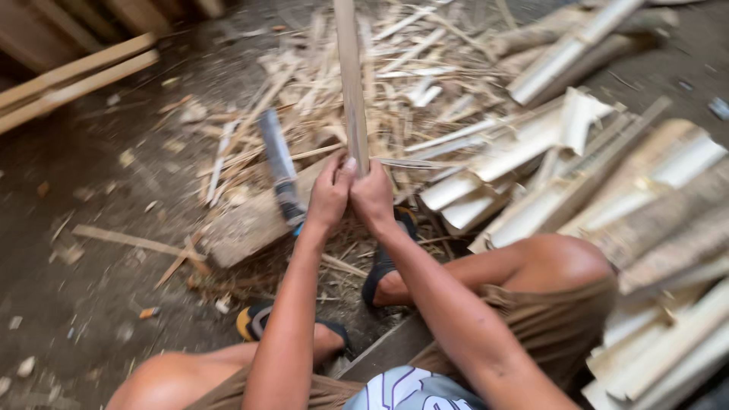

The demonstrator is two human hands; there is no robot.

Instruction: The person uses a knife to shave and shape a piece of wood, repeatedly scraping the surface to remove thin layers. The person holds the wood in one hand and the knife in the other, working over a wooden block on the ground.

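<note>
Gripping the bamboo strip [351, 83] near its lower end, you have both hands closed around it side by side at the centre of the frame: your left hand [330, 193] wraps it from the left and your right hand [372, 196] from the right, thumbs up against the slat. The strip stands nearly upright, running from your fists to the top edge of the frame. It looks thin, flat and light, stiff along its length yet likely to flex or whip if you swing it, and the split edges are probably sharp and splintery, so a firm low grip like this one, with palms on the flat faces and not on the edges, seems the safest hold. Dry bamboo of this kind tends to split along the grain and not snap across it.

Just left of your left hand a knife [279, 163] with a dark handle and a long blade appears to lean on a wooden block [250, 224]; motion blur keeps me from telling whether your fingers touch it. Below the hands, your sandalled feet [383, 262] rest on the dirt floor [68, 228]. Shavings and slivers [319, 91] litter the upper middle, and broad split bamboo pieces [607, 175] are heaped along the right side. Wooden planks [72, 80] lie in the upper left.
</note>
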